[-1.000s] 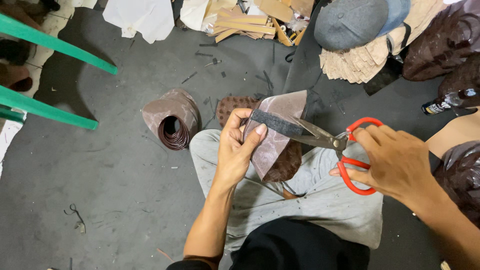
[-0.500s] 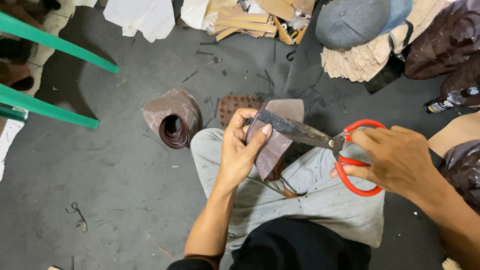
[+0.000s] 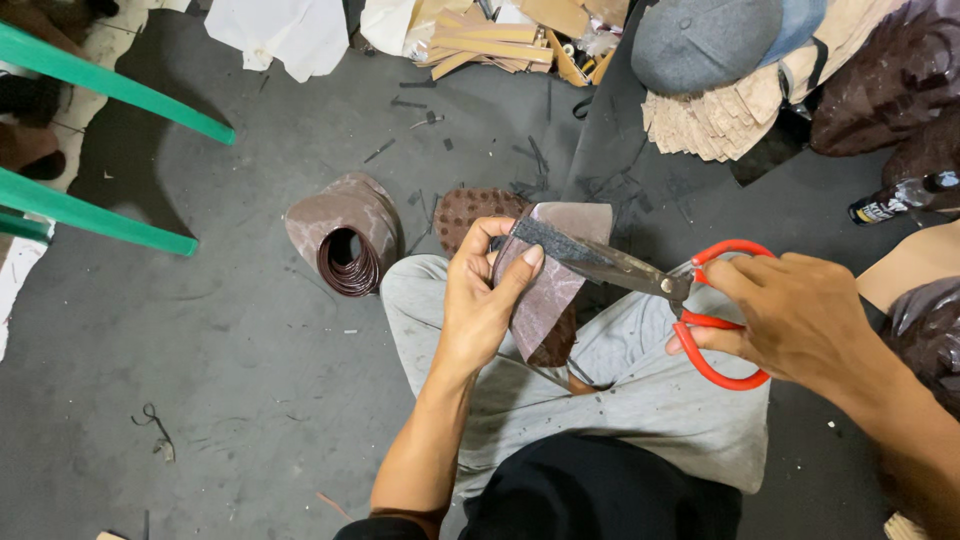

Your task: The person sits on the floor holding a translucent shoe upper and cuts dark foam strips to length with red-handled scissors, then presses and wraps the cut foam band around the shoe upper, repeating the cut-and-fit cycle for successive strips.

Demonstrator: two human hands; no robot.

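No true container shows, only a brown rolled sheet lying open-ended on the floor, its coiled dark layers visible inside the mouth, just beside the sitter's grey-clad knee. The floor is dark grey concrete strewn with thin offcuts; along its far edge lie white cloth, a pile of tan strips, a stack of pale cut pieces and a grey cap, while green bars cross the far left corner. The left hand is raised over the lap, fingers and thumb clamped on a brown leather piece held upright above the knee. The right hand grips the red handles of the scissors, whose blades are nearly closed on the piece's upper edge.
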